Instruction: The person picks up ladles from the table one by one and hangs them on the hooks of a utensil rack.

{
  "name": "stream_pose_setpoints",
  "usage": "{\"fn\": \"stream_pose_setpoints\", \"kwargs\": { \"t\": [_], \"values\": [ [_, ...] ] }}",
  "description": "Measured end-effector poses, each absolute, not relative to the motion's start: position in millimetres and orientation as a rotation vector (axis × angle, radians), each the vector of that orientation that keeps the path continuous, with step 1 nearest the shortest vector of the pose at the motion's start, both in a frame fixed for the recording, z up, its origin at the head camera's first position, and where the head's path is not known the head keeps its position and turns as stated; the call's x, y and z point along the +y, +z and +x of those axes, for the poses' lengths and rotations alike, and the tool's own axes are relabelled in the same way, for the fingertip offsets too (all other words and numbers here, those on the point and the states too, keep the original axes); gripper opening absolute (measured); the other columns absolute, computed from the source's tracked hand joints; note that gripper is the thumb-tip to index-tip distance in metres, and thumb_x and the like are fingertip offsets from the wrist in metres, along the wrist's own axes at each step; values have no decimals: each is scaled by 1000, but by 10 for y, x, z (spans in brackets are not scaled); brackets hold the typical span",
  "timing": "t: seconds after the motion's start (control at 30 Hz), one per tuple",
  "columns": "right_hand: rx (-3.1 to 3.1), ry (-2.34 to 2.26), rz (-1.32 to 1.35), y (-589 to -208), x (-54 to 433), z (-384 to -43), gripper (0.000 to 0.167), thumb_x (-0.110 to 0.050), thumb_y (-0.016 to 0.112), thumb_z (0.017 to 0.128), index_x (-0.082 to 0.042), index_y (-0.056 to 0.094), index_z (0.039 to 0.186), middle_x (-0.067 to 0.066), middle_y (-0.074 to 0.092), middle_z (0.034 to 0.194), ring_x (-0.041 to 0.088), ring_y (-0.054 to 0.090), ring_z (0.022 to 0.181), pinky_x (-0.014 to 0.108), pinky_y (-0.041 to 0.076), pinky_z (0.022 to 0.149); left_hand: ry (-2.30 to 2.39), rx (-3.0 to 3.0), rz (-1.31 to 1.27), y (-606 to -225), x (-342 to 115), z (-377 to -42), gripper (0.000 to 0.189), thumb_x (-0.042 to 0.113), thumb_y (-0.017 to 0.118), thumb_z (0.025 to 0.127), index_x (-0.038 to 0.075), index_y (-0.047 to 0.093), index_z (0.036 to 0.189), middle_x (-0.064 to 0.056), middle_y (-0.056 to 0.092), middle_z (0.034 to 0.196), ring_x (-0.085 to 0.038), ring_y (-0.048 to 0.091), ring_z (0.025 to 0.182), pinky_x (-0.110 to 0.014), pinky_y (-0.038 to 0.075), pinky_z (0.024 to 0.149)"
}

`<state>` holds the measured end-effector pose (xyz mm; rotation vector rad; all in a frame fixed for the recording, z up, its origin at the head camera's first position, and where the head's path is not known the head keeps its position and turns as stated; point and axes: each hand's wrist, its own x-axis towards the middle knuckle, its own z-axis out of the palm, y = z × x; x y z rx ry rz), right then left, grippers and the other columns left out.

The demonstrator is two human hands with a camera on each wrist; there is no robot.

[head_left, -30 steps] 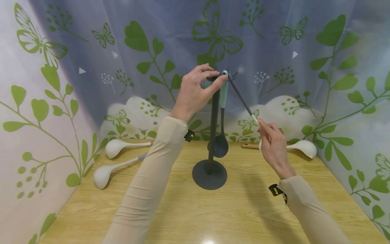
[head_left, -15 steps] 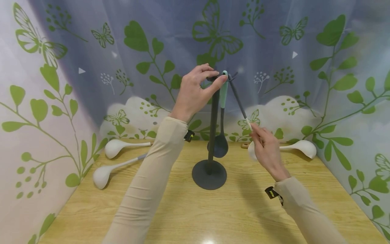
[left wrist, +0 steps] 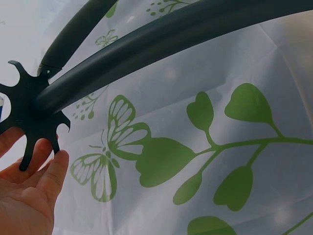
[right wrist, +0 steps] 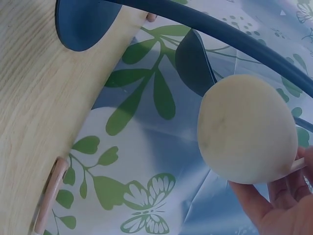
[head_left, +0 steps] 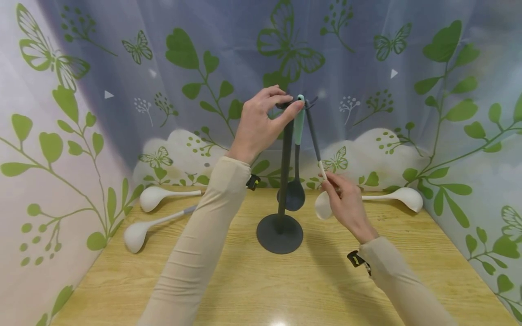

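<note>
A dark grey utensil stand [head_left: 287, 167] rises from a round base, with a crown of hooks [left wrist: 29, 105] at its top. My left hand [head_left: 261, 122] holds that crown, its fingers round the hooks in the left wrist view. From a hook hangs a dark ladle [head_left: 299, 124] with a mint handle. My right hand [head_left: 346, 203] pinches a white ladle [head_left: 323, 206] at the pale lower part of its grey handle. The handle slants up to the hooks, right of the mint one; whether it is hooked on, I cannot tell. Its bowl [right wrist: 247, 129] is off the table.
Two white ladles, one behind [head_left: 152, 199] and one nearer [head_left: 136, 235], lie on the wooden table [head_left: 253, 290] at left. Another white ladle [head_left: 409, 199] lies at the back right, its brown handle [right wrist: 51, 196] hidden in the head view. Patterned curtains [head_left: 228, 54] enclose the table.
My right hand has moved left and slightly down with the white ladle, so its handle hangs steeper and closer to the pole. My left hand stays at the stand's top.
</note>
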<state>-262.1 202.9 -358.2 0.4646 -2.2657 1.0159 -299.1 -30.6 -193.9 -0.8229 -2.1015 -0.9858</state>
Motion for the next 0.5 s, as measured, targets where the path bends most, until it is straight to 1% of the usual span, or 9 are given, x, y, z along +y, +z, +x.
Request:
{"fn": "stream_pose_setpoints", "kwargs": {
  "t": [0.07, 0.17, 0.27, 0.5],
  "values": [
    [-2266, 1017, 473, -3585, 2022, -2629, 27, -16, 55, 102, -6, 67, 123, 10, 69, 98, 20, 68, 88, 17, 54, 70, -985, -2100, -823, -1942, -307, -2994, 42, 44, 64, 94, 12, 71, 121, -2, 61, 132, -14, 45, 137, -24, 37, 112],
    [-2247, 1009, 500, -3583, 2011, -2650, 26, -14, 57, 101, -5, 68, 122, 11, 71, 98, 22, 69, 89, 28, 59, 72, -986, -2091, -827, -1944, -309, -2996, 42, 43, 64, 94, 11, 71, 121, -3, 61, 131, -15, 45, 137, -25, 37, 111],
    [-2241, 1003, 518, -3582, 2004, -2678, 25, -13, 58, 100, -4, 68, 122, 13, 71, 100, 24, 70, 91, 38, 60, 75, -988, -2087, -827, -1950, -311, -3000, 42, 42, 64, 94, 10, 71, 121, -4, 61, 131, -16, 45, 137, -25, 38, 111],
    [-2247, 938, 541, -3580, 2002, -2756, 29, -10, 61, 98, -4, 66, 125, 16, 71, 108, 30, 71, 92, 42, 59, 78, -987, -2086, -827, -1948, -297, -3006, 41, 42, 64, 94, 11, 72, 120, -3, 61, 131, -15, 46, 137, -24, 37, 111]
  ]
}}
